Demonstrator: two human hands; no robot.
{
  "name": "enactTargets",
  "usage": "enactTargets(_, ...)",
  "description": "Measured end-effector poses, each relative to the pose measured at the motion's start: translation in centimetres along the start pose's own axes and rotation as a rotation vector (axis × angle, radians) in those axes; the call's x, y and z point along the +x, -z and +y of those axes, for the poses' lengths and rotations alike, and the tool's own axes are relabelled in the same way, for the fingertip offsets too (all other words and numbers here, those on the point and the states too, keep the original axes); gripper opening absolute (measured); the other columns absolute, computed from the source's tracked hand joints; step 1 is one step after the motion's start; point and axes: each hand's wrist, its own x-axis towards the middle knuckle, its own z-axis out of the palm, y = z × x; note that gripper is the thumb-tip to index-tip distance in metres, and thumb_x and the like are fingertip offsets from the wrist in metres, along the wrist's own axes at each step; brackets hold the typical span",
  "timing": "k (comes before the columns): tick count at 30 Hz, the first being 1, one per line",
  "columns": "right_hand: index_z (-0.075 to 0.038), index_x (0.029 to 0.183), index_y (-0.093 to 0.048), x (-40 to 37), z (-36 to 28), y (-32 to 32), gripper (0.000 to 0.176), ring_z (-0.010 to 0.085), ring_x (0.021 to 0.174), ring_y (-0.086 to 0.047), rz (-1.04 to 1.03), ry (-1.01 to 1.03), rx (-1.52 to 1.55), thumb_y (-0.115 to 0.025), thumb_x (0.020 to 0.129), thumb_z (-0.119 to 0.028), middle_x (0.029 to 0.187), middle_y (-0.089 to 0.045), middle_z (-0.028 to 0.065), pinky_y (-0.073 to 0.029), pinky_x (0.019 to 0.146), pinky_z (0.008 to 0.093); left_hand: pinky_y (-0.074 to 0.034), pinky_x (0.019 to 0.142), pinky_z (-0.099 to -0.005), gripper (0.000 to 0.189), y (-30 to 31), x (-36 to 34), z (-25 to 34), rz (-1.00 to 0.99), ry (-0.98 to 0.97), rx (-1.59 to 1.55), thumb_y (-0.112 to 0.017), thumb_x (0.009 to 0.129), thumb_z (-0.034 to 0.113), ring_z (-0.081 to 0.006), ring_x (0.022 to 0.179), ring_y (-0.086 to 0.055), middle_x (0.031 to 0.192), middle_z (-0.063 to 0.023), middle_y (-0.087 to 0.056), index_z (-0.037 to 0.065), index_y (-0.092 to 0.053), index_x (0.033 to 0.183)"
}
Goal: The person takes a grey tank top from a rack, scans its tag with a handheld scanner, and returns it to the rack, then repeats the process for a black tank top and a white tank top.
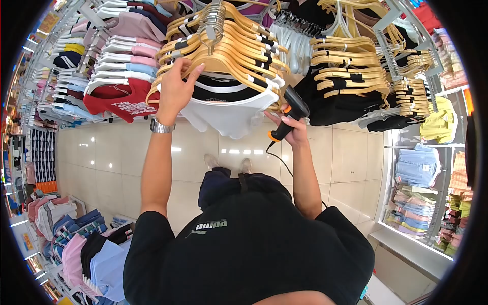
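Observation:
A rack of wooden hangers stands right in front of me. At the near end hangs a white shirt, with black garments behind its neckline. My left hand, with a metal watch on the wrist, is closed on the left shoulder of the front wooden hanger. To the right of the shirt, my right hand grips a black and orange barcode scanner, its cable trailing down along my forearm. Some right fingertips reach to the shirt's side edge, partly hidden behind the scanner.
A red printed T-shirt hangs on the left rack. Black garments on wooden hangers fill the right rack. Folded clothes lie on shelves at the right, and more clothing is at the lower left. Tiled floor lies below.

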Motion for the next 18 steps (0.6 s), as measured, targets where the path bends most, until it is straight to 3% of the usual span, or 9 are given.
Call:
enactTargets(4,-0.006,0.116,-0.06,-0.3,0.9,0.5,0.04,0.0376,0.129,-0.05,0.069,0.029,-0.065,-0.063,0.078,0.007,0.112,-0.059,0.0073,-0.032,0.113,0.0693,-0.051,0.08,-0.0388,0.031,-0.5,-1.5,-1.2,0.192,-0.146,0.064,-0.075,0.09,0.025,-0.0297,0.092,-0.064,0.1,-0.0155,-0.066,0.0,-0.063,0.104)
enactTargets(7,-0.005,0.117,-0.059,-1.1,1.0,1.0,0.041,0.0401,0.136,-0.045,0.106,0.028,-0.105,-0.064,0.078,0.005,0.12,-0.058,0.0094,-0.036,0.112,0.065,-0.05,0.083,-0.0378,0.025,-0.2,-3.4,-1.2,0.414,-0.299,0.309,-0.073,0.091,0.019,-0.0307,0.094,-0.063,0.102,-0.0146,-0.066,0.001,-0.062,0.105)
enactTargets(8,-0.005,0.117,-0.059,-1.4,1.0,1.2,0.041,0.0394,0.134,-0.047,0.123,0.028,-0.105,-0.065,0.078,0.005,0.122,-0.057,0.0099,-0.037,0.112,0.0629,-0.049,0.086,-0.0358,0.019,-0.3,-4.4,-2.0,0.433,-0.269,0.212,-0.069,0.093,0.014,-0.0258,0.1,-0.062,0.104,-0.013,-0.065,0.002,-0.061,0.106)
enactTargets(11,-0.005,0.113,-0.061,-2.7,1.0,2.0,0.038,0.0347,0.133,-0.05,0.167,-0.011,-0.265,-0.068,0.076,0.002,0.129,-0.057,0.0125,-0.04,0.111,0.0539,-0.049,0.081,-0.0307,0.018,-1.4,-8.8,-6.0,0.42,0.173,-0.257,-0.065,0.096,0.013,-0.0166,0.1,-0.061,0.109,-0.01,-0.064,0.003,-0.059,0.11)
enactTargets(13,-0.005,0.112,-0.062,-3.4,1.6,3.6,0.037,0.0332,0.132,-0.05,0.138,-0.02,-0.483,-0.069,0.076,0.001,0.132,-0.058,0.0123,-0.039,0.111,0.0517,-0.048,0.087,-0.0313,0.022,-2.8,-11.1,-9.8,0.509,0.251,-0.357,-0.065,0.094,0.01,-0.0172,0.106,-0.059,0.11,-0.0108,-0.063,0.002,-0.058,0.113)
enactTargets(14,-0.005,0.108,-0.064,-3.8,1.7,3.5,0.037,0.0269,0.126,-0.054,0.157,-0.039,-0.599,-0.072,0.073,0.001,0.13,-0.06,0.0114,-0.04,0.108,0.0467,-0.047,0.089,-0.0317,0.024,-3.5,-12.1,-11.7,0.554,0.29,-0.407,-0.065,0.094,0.009,-0.0175,0.109,-0.058,0.11,-0.0112,-0.063,0.001,-0.057,0.115)
enactTargets(17,-0.001,0.127,-0.061,-4.1,1.7,3.9,0.062,0.0143,0.114,-0.058,0.135,-0.257,-0.945,-0.084,0.069,-0.004,0.116,-0.067,0.0054,-0.045,0.099,0.0307,-0.049,0.086,-0.0309,0.029,-5.3,-13.8,-16.7,0.444,0.578,-0.403,-0.066,0.095,0.015,-0.0177,0.103,-0.061,0.117,-0.0111,-0.063,0.002,-0.056,0.119)
enactTargets(18,0.001,0.125,-0.062,-3.9,1.9,3.2,0.059,0.0145,0.113,-0.059,0.122,-0.251,-1.08,-0.085,0.071,-0.008,0.123,-0.065,0.0076,-0.047,0.095,0.0296,-0.049,0.089,-0.0319,0.033,-5.3,-13.6,-16.5,0.38,0.542,-0.351,-0.068,0.094,0.016,-0.0189,0.106,-0.061,0.12,-0.0114,-0.063,0.002,-0.056,0.121)
